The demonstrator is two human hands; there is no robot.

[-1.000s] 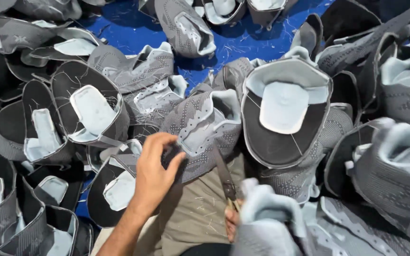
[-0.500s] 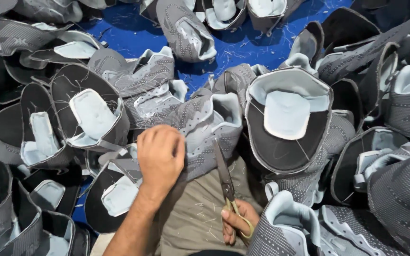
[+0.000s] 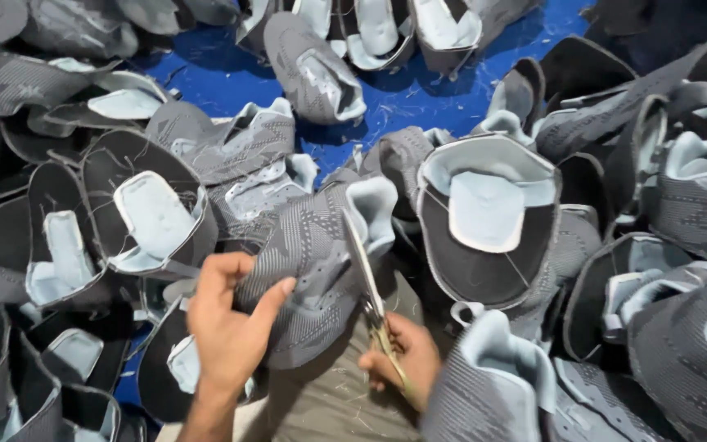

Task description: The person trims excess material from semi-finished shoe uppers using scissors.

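Covering the grey shoe upper (image 3: 312,270), left hand (image 3: 227,327) hides its edge.

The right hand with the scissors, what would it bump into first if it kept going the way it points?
Probably the grey shoe upper that the left hand holds: the scissors in the right hand point up along its edge. Depth is unclear.

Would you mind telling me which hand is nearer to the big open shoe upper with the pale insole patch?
Right. The right hand sits just below-left of that upper, holding scissors; the left hand is farther left.
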